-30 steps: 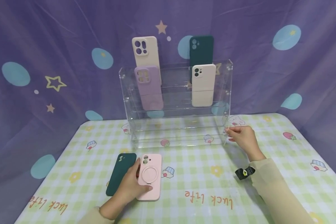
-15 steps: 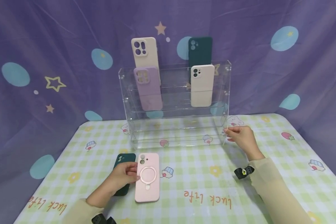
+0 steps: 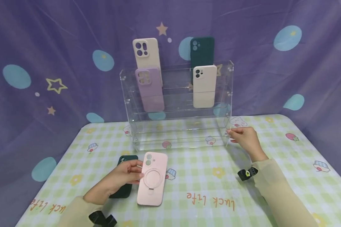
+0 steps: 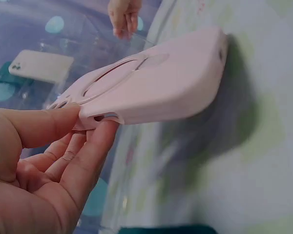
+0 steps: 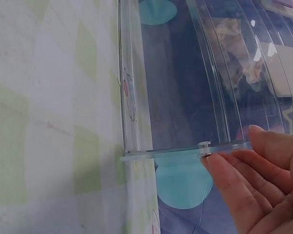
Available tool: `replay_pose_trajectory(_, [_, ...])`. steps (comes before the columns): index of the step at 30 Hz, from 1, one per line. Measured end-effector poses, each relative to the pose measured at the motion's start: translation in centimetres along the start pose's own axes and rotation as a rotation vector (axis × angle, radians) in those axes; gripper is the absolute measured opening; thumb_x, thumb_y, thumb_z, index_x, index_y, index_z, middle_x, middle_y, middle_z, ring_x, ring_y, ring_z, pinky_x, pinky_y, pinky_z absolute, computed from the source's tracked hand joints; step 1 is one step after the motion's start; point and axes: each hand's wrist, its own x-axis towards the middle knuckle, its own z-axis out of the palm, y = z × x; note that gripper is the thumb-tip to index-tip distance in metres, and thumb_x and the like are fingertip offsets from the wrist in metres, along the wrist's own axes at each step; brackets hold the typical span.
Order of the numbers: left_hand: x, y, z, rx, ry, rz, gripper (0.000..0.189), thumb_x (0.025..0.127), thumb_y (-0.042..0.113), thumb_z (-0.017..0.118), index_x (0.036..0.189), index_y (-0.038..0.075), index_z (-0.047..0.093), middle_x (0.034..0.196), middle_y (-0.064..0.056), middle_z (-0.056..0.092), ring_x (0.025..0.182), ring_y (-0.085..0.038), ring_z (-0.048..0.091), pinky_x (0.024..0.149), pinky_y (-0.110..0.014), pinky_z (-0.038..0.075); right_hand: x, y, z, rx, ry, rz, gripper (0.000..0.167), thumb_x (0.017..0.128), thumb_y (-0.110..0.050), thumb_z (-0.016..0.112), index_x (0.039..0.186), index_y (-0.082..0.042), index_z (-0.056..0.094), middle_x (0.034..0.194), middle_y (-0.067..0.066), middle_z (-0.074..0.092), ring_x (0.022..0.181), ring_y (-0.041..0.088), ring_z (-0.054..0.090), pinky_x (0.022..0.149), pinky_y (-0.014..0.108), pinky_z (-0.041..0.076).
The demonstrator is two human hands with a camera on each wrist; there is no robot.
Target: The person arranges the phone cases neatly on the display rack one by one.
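My left hand pinches a pink phone case by its left edge, thumb on the back and fingertips at the side. The case has a ring on its back. In the left wrist view, the pink case is tilted above the cloth and casts a shadow. A dark green phone case lies partly hidden under my left hand. At the right, my right hand grips the side panel of a clear acrylic display rack. In the right wrist view, thumb and fingers lie either side of the panel's edge.
On the rack's upper tiers stand a cream case, a purple case, a green case and a white case. A checked cloth covers the table, and a purple curtain hangs behind.
My left hand has shifted from over the pink case to its left edge. The case has come up off the cloth and turned slightly clockwise. My right hand stays on the rack.
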Motion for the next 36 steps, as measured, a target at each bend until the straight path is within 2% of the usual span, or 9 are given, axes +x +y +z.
replay_pose_trajectory(6, [0.6,2.7,1.2,-0.005,0.014,0.084,0.046,0.089,0.002,0.061,0.125,-0.02,0.043,0.096,-0.006,0.066,0.085,-0.01,0.064,0.074,-0.029,0.056,-0.2,-0.2,0.0,0.017,-0.002,-0.011,0.041,0.091,-0.026,0.064,0.111,0.01,0.065,0.12,0.026,0.06,0.086,0.015,0.067,0.069,0.023,0.055])
replay_pose_trajectory(11, [2.3,5.3,2.6,0.003,0.053,0.168,0.044,0.089,0.0,0.059,0.126,-0.02,0.045,0.106,-0.017,0.066,0.088,-0.009,0.065,0.077,-0.03,0.055,-0.1,0.1,-0.1,0.022,0.004,-0.017,0.041,0.091,-0.025,0.064,0.111,0.01,0.065,0.12,0.026,0.059,0.089,0.021,0.067,0.069,0.023,0.055])
replay_pose_trajectory(18, [5.1,8.8,4.3,-0.029,0.169,0.275,0.038,0.089,-0.008,0.056,0.125,-0.017,0.048,0.112,-0.026,0.063,0.084,-0.006,0.065,0.076,-0.026,0.055,0.1,0.4,0.1,0.03,-0.005,-0.003,0.039,0.091,-0.024,0.064,0.11,0.01,0.065,0.119,0.025,0.06,0.094,0.031,0.066,0.069,0.024,0.056])
replay_pose_trajectory(23, [7.4,11.6,5.0,-0.1,0.259,0.356,0.038,0.088,-0.012,0.055,0.125,-0.017,0.048,0.114,-0.029,0.061,0.08,-0.003,0.065,0.075,-0.024,0.055,0.1,0.3,0.2,0.013,0.015,-0.021,0.037,0.091,-0.022,0.064,0.109,0.01,0.066,0.115,0.026,0.062,0.093,0.034,0.066,0.067,0.024,0.056])
replay_pose_trajectory(27, [9.5,13.6,5.5,-0.201,0.338,0.374,0.037,0.088,-0.013,0.055,0.125,-0.016,0.05,0.117,-0.029,0.059,0.08,-0.003,0.065,0.076,-0.023,0.055,0.0,0.1,0.1,-0.004,0.019,-0.027,0.037,0.091,-0.023,0.064,0.109,0.01,0.066,0.114,0.026,0.063,0.087,0.028,0.069,0.067,0.023,0.056])
replay_pose_trajectory(30, [11.0,14.9,6.1,-0.24,0.382,0.388,0.036,0.088,-0.012,0.055,0.124,-0.015,0.051,0.118,-0.03,0.058,0.079,-0.003,0.064,0.076,-0.022,0.054,0.0,0.1,0.0,-0.017,0.022,-0.029,0.036,0.092,-0.023,0.064,0.108,0.009,0.067,0.113,0.025,0.063,0.082,0.024,0.07,0.066,0.023,0.056])
replay_pose_trajectory(36, [14.0,16.6,6.6,-0.311,0.486,0.399,0.035,0.089,-0.009,0.056,0.124,-0.012,0.054,0.119,-0.028,0.059,0.079,-0.007,0.063,0.069,-0.018,0.054,0.0,0.1,0.1,-0.017,0.022,-0.029,0.035,0.092,-0.022,0.063,0.108,0.01,0.066,0.115,0.026,0.062,0.084,0.027,0.069,0.066,0.023,0.056])
